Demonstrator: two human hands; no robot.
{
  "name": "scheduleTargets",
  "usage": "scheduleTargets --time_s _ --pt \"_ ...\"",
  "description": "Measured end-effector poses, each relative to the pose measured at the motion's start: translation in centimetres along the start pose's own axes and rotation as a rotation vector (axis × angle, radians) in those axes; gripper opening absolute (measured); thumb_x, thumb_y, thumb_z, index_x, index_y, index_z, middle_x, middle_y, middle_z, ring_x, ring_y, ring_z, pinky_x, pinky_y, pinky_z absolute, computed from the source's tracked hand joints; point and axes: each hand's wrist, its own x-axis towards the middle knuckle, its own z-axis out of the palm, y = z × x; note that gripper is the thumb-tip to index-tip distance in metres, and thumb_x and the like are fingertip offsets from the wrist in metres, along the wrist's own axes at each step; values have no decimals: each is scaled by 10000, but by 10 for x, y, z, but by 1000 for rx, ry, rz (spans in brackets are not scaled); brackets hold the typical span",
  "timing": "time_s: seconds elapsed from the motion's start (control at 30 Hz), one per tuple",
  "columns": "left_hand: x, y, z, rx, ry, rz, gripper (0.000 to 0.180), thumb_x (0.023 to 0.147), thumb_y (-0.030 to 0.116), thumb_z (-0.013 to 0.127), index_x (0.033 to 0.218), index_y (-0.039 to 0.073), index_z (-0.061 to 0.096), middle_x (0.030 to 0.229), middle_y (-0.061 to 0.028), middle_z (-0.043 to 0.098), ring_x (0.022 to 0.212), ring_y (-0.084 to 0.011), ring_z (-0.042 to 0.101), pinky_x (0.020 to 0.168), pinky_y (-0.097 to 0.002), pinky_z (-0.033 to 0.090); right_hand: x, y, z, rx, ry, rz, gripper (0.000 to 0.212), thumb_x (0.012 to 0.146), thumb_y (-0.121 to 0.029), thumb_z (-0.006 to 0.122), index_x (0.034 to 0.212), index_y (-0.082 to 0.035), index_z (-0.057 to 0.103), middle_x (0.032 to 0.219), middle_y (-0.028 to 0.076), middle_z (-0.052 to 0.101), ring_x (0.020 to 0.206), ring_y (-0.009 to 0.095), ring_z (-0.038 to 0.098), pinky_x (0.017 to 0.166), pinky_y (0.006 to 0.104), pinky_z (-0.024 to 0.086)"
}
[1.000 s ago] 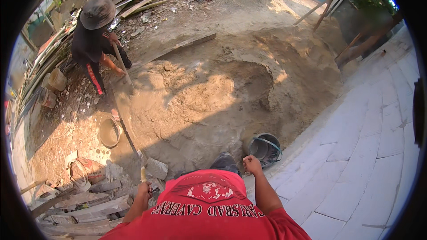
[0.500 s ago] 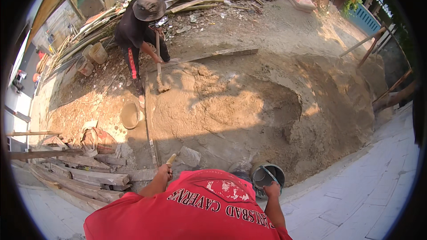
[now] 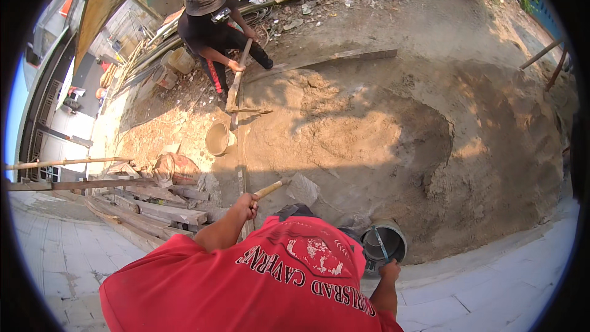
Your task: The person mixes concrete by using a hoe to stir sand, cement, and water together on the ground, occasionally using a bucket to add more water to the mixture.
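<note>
Left hand [image 3: 247, 206] clamped on a wooden tool handle [image 3: 269, 190] at the near edge of the sand pile [image 3: 369, 135]. Right hand [image 3: 389, 268] grips the handle of a grey bucket [image 3: 384, 244] on the ground just beside the pile. Another person [image 3: 212, 24] digs at the far edge.
</note>
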Motion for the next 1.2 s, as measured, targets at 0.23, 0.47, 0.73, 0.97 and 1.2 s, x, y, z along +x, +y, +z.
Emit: scheduleTargets --time_s 0.23,0.47,0.73,0.97,1.2 --pt "-11 20 31 155 30 69 83 930 237 593 916 179 536 546 28 448 438 -102 407 414 -260 301 23 -7 31 27 -191 -111 440 853 -309 670 1212 -55 637 1191 203 685 1140 365 651 927 488 534" --pt "7 41 75 268 40 25 128 946 267 587 879 177 525 539 17 448 430 -112 386 412 -262 301 29 9 20 196 -71 -292 507 800 -478 726 1019 -21 728 1058 271 691 1048 446 649 888 522 506" --pt "43 68 142 262 126 -66 204 925 302 629 818 172 515 528 -6 453 429 -135 400 405 -282 307 33 29 -82 230 -169 -335 590 785 -532 732 977 24 703 956 295 688 986 448 664 835 497 505" --pt "72 124 246 230 -20 -165 193 900 275 630 803 164 507 530 -2 454 422 -135 395 409 -277 304 17 -11 -137 147 -390 -240 601 811 -535 723 1095 -7 689 1049 252 666 1020 385 627 859 476 492" --pt "80 197 352 329 -105 -152 194 901 274 627 796 162 508 521 9 435 400 -138 369 388 -317 276 40 -86 -262 228 -386 -200 544 843 -524 723 962 4 673 877 180 652 826 304 625 725 435 508"
